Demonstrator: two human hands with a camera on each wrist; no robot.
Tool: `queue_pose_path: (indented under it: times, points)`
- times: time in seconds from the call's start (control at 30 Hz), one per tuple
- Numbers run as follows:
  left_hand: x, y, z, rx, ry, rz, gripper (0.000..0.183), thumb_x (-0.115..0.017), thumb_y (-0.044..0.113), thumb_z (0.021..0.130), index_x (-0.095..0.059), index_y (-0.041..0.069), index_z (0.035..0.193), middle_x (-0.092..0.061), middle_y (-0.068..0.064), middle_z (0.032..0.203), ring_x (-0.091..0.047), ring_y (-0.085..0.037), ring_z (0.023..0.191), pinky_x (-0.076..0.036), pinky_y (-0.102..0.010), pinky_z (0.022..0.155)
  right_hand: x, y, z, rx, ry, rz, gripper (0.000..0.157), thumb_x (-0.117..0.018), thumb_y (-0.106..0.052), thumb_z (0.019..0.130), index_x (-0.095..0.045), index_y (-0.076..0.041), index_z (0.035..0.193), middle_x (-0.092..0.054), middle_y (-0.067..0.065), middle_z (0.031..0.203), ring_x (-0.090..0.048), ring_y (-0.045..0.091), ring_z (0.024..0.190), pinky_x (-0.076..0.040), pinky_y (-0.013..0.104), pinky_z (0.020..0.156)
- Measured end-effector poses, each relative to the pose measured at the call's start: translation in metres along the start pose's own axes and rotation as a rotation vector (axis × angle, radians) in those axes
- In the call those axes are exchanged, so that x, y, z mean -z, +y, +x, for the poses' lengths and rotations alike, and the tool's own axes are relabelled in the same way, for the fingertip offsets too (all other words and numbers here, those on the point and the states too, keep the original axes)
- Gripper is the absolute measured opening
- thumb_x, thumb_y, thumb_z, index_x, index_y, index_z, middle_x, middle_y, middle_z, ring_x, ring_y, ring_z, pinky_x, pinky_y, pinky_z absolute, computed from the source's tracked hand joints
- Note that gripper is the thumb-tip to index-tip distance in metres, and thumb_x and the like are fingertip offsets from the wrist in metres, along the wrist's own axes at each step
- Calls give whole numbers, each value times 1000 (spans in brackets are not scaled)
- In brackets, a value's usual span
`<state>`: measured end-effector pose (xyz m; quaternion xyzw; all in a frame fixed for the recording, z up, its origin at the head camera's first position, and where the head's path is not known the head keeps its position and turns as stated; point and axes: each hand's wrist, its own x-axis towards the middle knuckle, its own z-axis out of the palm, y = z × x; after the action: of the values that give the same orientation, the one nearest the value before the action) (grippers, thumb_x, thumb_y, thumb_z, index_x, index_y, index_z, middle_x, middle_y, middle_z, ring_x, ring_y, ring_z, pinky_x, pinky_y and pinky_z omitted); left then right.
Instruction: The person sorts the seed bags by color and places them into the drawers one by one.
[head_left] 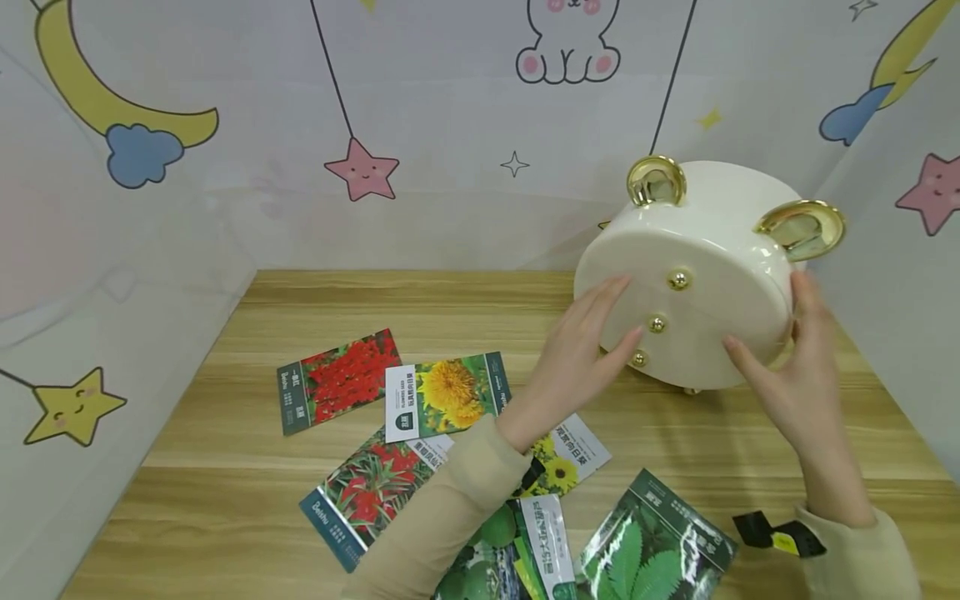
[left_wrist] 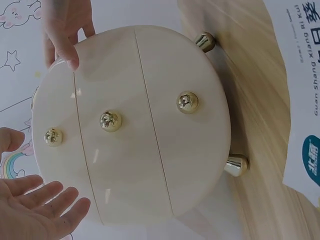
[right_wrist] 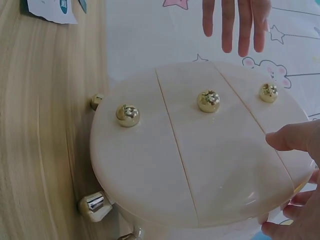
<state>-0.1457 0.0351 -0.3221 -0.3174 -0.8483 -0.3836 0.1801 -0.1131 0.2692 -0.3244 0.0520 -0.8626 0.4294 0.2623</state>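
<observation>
A cream-white round drawer box (head_left: 705,325) with three gold knobs, gold ears and gold feet stands at the back right of the table. Its front seams between drawers show clearly in the left wrist view. My right hand (head_left: 802,375) grips the box's right side, thumb on the front face and fingers round the side. In the right wrist view that thumb (right_wrist: 290,137) lies against the front near a seam. My left hand (head_left: 577,358) is held before the box's left side, its fingers extended; in the right wrist view these fingers (right_wrist: 243,30) appear apart from the box.
Several flower and plant seed packets lie at the front left and middle: a red-flower packet (head_left: 348,379), a yellow-flower packet (head_left: 450,392), another red one (head_left: 375,492) and a green-leaf packet (head_left: 652,542). Printed white curtains (head_left: 465,225) border the wooden table (head_left: 210,467).
</observation>
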Motion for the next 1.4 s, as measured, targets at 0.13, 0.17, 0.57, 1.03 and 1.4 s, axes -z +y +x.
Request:
queue_pose_path:
  times: [0.13,0.17,0.57,1.03,1.4]
  points:
    - [-5,0,7,26,9,-52,57,-50,32,92,-30,11,141,-41,-6,142,-38,-16,132,-31,-27,112,0,3,0,19,-11,-34,96,-67,4,73,-14,-28,146,-8,-7,154,-7,11,142,-16,65,107]
    - [-6,0,8,31,14,-68,57,-51,31,91,-31,11,141,-42,-6,141,-40,-16,130,-33,-26,110,0,4,0,26,-10,-40,96,-67,4,73,-14,-28,146,-8,-7,154,-7,12,142,-17,65,107]
    - [-22,3,23,76,74,-271,48,-59,19,88,-43,8,132,-52,-8,124,-55,-15,111,-46,-15,93,1,8,1,63,-14,-44,96,-67,5,73,-12,-25,146,-7,-2,155,-2,14,143,-4,62,111]
    - [-39,11,36,108,178,-456,38,-62,11,85,-52,6,121,-56,-10,111,-60,-16,102,-49,-13,88,-2,10,1,84,-12,-25,89,-59,10,78,-11,-22,147,-5,0,155,-3,15,143,-11,66,108]
    - [-27,36,40,86,236,-446,31,-63,2,82,-55,-3,111,-53,-16,105,-63,-21,90,-51,-12,82,-2,9,2,118,-11,-19,89,-58,12,78,-12,-19,147,-6,1,155,-6,18,143,-14,69,105]
